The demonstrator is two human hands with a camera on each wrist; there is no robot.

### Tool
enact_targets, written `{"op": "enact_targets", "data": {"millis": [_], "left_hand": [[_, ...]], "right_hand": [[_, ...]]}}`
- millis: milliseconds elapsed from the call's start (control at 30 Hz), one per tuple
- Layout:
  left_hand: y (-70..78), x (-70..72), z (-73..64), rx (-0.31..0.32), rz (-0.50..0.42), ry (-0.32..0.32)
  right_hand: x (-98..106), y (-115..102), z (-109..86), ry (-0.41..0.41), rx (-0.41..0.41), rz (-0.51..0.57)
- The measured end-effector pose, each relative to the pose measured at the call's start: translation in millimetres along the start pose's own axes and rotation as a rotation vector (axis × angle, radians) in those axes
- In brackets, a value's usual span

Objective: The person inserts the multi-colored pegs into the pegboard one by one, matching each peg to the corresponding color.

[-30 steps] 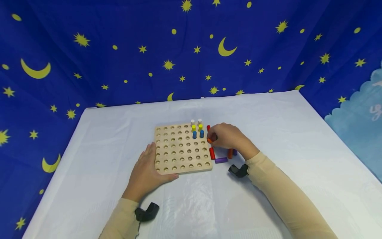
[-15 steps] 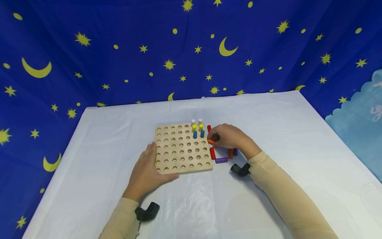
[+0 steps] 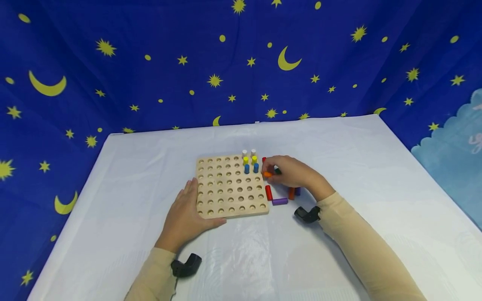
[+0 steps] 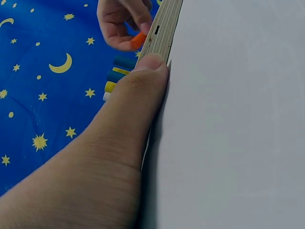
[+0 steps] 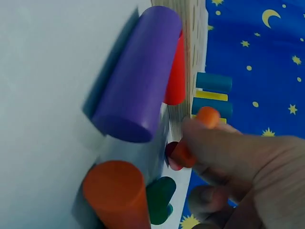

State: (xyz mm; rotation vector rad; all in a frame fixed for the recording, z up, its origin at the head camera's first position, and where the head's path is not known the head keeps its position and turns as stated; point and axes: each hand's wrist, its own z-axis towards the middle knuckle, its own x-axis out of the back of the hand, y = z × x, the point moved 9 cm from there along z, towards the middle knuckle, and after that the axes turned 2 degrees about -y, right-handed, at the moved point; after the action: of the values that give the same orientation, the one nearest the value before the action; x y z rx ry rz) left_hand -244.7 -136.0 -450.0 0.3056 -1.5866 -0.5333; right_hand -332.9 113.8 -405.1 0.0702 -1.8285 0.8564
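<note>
My right hand (image 3: 291, 171) pinches an orange peg (image 3: 267, 174) at the board's right edge; my left hand (image 3: 184, 213) rests against the board (image 3: 224, 187).
Right grip: thumb and fingertips closed to the peg's thickness, peg tilted, outside the holes, near the blue pegs (image 3: 256, 168); left: fingers straight along the left edge, thumb along the near edge, nothing clasped. Blue, yellow pegs (image 3: 254, 159) and white pegs (image 3: 253, 152) stand in pairs, far right corner. Clutter round my right hand: green peg (image 3: 278, 171) and far red peg (image 3: 264, 159), both partly hidden by it; near red peg (image 3: 268, 192) lying just beside the board, lying purple peg (image 3: 280, 201) near that, second orange peg (image 3: 291, 193) below my wrist, another purple peg (image 3: 298, 191) right behind it.
</note>
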Motion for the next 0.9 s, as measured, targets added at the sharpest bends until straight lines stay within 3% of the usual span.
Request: {"op": "enact_targets", "data": {"millis": [167, 267, 567, 900], "left_hand": [[-0.5, -0.2, 0.7, 0.005, 0.003, -0.004], [-1.0, -1.0, 0.9, 0.007, 0.001, -0.006], [-0.6, -0.8, 0.7, 0.008, -0.003, -0.009], [-1.9, -2.6, 1.6, 0.017, 0.006, -0.022]], "right_hand": [[4.5, -8.6, 2.0, 0.061, 0.063, 0.125], [5.0, -11.2, 3.9, 0.102, 0.052, 0.185], [7.0, -14.0, 3.6, 0.222, -0.002, 0.209], [-2.3, -24.2, 8.5, 0.196, 0.014, 0.208]]}}
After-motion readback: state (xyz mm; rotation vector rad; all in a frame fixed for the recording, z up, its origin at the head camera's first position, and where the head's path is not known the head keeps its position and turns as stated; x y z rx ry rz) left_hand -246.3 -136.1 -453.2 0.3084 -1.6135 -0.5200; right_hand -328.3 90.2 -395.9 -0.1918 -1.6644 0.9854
